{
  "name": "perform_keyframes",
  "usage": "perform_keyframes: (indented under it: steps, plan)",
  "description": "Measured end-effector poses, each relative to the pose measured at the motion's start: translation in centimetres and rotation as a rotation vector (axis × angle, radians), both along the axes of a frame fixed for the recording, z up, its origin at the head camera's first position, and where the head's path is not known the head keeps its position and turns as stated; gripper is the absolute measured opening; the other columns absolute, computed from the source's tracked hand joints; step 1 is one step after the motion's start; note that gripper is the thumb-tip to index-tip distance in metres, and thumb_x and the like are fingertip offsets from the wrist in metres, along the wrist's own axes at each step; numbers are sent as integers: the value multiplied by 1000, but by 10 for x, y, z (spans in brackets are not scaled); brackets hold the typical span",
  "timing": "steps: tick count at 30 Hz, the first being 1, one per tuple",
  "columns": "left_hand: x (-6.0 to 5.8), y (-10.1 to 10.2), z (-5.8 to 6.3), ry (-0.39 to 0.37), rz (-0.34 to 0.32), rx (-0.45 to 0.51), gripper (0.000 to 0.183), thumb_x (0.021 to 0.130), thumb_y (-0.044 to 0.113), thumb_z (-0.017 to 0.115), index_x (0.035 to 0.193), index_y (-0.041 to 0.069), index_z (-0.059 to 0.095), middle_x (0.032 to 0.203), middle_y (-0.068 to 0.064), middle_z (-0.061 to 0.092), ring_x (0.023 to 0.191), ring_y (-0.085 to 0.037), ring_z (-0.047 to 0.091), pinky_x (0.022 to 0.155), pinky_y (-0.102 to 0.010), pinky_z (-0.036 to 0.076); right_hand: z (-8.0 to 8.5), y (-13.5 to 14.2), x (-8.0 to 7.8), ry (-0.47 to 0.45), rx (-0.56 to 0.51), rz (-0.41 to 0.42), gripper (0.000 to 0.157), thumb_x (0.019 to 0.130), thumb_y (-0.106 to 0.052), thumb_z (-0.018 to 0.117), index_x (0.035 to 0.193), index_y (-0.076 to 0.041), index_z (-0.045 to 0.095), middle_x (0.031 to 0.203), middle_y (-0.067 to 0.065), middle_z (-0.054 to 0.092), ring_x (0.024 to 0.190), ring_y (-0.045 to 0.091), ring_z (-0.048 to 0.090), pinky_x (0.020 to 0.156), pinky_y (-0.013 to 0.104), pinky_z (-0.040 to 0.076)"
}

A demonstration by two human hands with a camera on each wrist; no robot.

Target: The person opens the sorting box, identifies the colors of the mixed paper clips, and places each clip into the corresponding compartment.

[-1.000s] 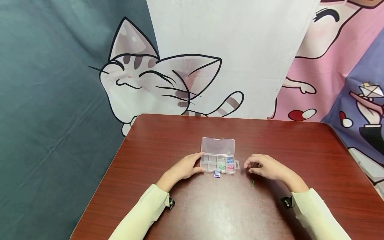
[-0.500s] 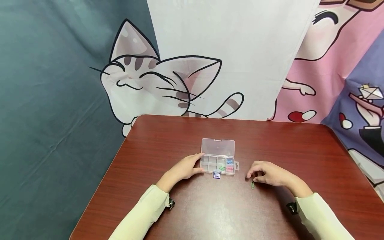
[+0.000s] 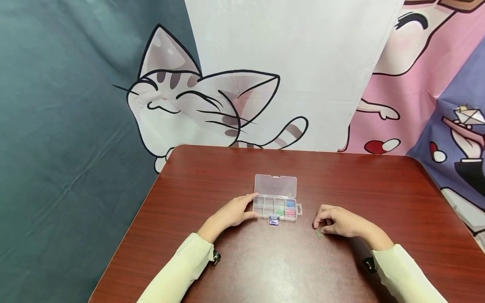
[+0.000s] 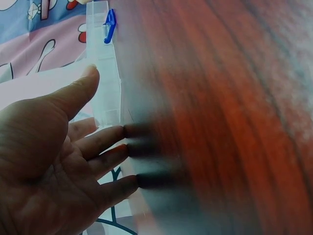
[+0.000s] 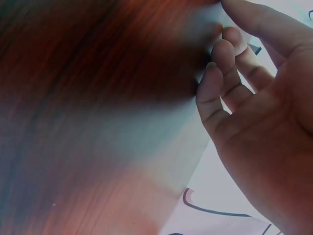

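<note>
A clear plastic compartment box (image 3: 268,212) stands on the table with its lid (image 3: 275,186) raised. My left hand (image 3: 235,210) touches its left end, thumb at the near corner and forefinger at the far one. The other left fingers stretch loosely beside it in the left wrist view. Green paper clips (image 3: 280,213), pink clips (image 3: 290,213) and blue clips (image 3: 289,204) lie in separate compartments. Right of the box, my right hand (image 3: 339,221) is lowered over a lone green paper clip (image 3: 319,235). The right wrist view shows a gap between thumb and forefinger; the clip is mostly hidden there.
A blue latch (image 3: 274,220) hangs off the box's near side, and a hanging tab (image 3: 299,209) juts from its right end. The brown wooden table (image 3: 212,168) ends at a cloth backdrop (image 3: 322,54) printed with cartoon figures.
My right hand has come down and nearer to me, from beside the box to the lone green paper clip. My left hand stays at the box.
</note>
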State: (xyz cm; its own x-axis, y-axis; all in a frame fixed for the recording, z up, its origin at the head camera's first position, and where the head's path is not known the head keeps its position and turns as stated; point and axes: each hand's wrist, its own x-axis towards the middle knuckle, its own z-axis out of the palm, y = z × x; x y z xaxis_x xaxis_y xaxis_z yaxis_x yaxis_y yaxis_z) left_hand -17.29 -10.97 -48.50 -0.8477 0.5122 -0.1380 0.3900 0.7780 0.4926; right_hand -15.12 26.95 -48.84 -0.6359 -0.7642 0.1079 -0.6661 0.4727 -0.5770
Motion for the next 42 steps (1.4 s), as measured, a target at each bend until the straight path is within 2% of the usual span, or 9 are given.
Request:
perform_keyframes:
  steps: [11,18,23,33,42]
  plan:
    - [-1,-1,0,9,-15,-6,70,99,38,66,157,14,38,155,-14,46,143,-27,44,117,-41,37,0,-4,0,28,45,-13,23,79,-1,81,83,-21,69,85,-9,56,77,5,54,65,23,49]
    - [-1,-1,1,10,-18,-4,69,98,37,67,157,13,38,155,-13,46,143,-27,45,117,-41,37,3,-3,-1,-33,41,3,25,80,0,81,89,-21,71,86,-8,56,76,7,54,63,23,49]
    - [-2,-1,2,18,-15,-7,70,98,38,67,157,13,39,155,-12,46,143,-26,44,117,-41,37,4,-4,-1,-43,34,32,24,81,-3,82,92,-22,72,87,-7,56,77,8,54,63,23,48]
    - [1,-2,2,12,-24,-17,70,98,38,67,157,13,39,154,-13,48,142,-27,46,116,-42,39,5,-11,2,-87,74,23,21,81,-6,82,84,-23,70,85,-8,53,79,5,51,66,22,47]
    - [-1,0,3,23,-33,-19,71,97,37,69,156,11,40,152,-15,50,140,-28,47,116,-42,39,8,-15,4,-41,125,5,24,81,-3,77,76,-22,63,82,-10,51,76,2,48,64,18,41]
